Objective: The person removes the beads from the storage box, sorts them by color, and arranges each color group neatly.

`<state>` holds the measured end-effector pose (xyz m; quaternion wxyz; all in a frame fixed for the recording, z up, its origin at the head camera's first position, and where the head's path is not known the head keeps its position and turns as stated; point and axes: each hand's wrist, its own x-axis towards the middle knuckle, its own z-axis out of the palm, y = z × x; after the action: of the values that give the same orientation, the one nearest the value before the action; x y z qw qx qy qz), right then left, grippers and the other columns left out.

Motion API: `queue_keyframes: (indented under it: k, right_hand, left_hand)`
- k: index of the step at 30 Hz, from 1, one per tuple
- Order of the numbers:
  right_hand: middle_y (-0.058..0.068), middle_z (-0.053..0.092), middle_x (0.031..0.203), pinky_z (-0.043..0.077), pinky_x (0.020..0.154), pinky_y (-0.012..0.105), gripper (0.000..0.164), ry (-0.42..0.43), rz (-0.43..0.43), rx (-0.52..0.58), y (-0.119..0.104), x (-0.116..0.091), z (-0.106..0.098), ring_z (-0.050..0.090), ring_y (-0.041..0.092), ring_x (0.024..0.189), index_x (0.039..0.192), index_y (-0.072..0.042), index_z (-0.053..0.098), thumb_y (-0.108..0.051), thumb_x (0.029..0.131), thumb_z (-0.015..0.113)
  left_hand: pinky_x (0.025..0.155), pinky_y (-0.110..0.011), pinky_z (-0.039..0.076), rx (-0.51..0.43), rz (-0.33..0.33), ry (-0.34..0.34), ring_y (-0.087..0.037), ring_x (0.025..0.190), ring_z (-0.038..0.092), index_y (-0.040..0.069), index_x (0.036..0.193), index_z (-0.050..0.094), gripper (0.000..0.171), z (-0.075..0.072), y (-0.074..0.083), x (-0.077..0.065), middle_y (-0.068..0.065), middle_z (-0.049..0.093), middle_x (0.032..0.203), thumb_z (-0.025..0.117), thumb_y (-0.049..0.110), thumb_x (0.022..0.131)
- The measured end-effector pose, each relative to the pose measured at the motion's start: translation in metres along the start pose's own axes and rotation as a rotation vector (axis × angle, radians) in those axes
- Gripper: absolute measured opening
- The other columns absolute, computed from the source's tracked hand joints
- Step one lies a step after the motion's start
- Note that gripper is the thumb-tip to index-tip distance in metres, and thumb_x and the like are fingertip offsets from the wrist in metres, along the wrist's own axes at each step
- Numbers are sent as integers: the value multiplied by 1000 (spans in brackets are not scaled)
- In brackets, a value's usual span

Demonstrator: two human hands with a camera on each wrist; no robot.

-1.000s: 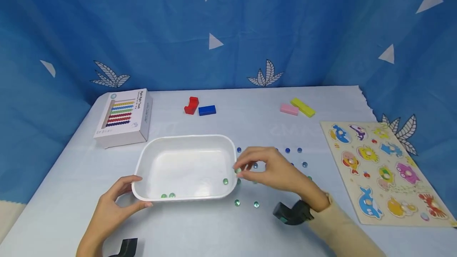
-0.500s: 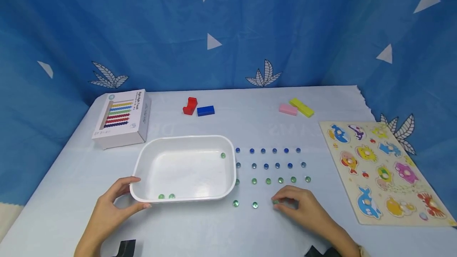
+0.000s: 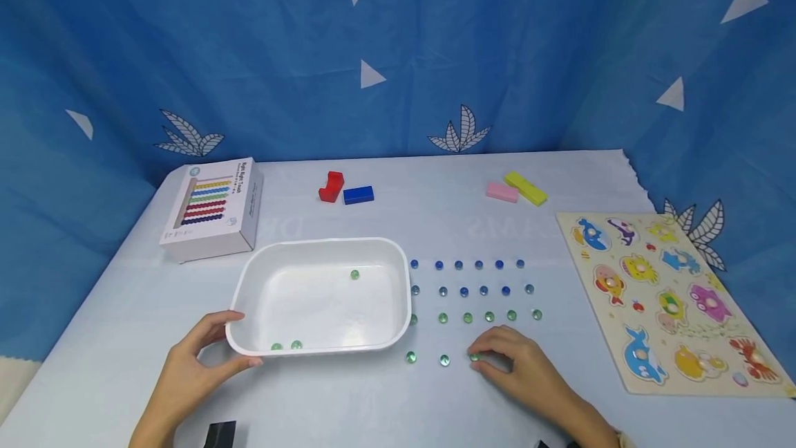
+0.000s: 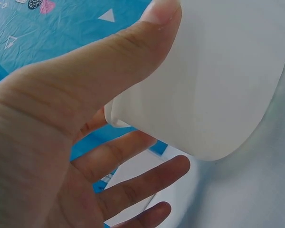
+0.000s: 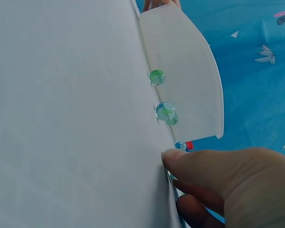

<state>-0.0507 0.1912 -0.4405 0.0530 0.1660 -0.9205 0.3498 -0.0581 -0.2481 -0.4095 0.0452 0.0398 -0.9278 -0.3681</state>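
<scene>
My left hand grips the near left corner of a white plastic tray, thumb along the near side and a finger at the left rim. In the left wrist view the thumb presses the tray's outer wall, the lower fingers spread below. Three green glass marbles lie in the tray, one of them the back marble. To the tray's right, my right hand pinches a green marble at the table surface, in line with two front-row marbles, including the near-left marble.
Rows of blue marbles and green marbles lie right of the tray. Behind stand an abacus box, a red block, a blue block, a pink block and a yellow block. A puzzle board lies right.
My right hand moved from the tray's right rim to the front row with a green marble, then slightly left. One marble inside the tray rolled back and left. My left hand kept its grip.
</scene>
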Motion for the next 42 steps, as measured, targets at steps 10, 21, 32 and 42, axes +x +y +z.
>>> queue_keyframes:
  k: [10, 21, 32, 42]
  right_hand:
    - [-24, 59, 88, 50, 74, 14, 25, 12, -47, -9, -1, 0, 0, 55, -5, 83, 84, -32, 67, -16, 67, 77]
    - [-24, 58, 88, 50, 70, 14, 28, -11, 17, -17, -4, -1, 0, 52, -6, 77, 90, -31, 66, -20, 67, 78]
    - [-24, 55, 83, 50, 73, 15, 33, -19, 34, -21, -5, 0, -1, 50, -6, 75, 97, -28, 65, -25, 67, 78]
    - [-22, 59, 90, 50, 73, 16, 35, 0, -5, 11, -6, -1, -3, 53, -4, 79, 98, -28, 65, -22, 66, 79]
  left_hand:
    - [84, -44, 37, -14, -2, 5, 18, 85, 42, 24, 116, 54, 66, 0, -1, -1, 25, 46, 106, 83, 38, 57]
    - [86, -49, 36, -28, -4, 7, 19, 84, 41, 23, 115, 54, 67, -1, -3, -1, 24, 46, 106, 83, 38, 57]
    - [86, -50, 37, -23, -17, -3, 20, 84, 40, 22, 116, 54, 67, 0, -3, -1, 3, 53, 115, 82, 38, 57]
    - [87, -52, 36, -19, -37, -11, 21, 83, 37, 19, 116, 54, 70, 0, 1, 1, -11, 54, 120, 82, 41, 56]
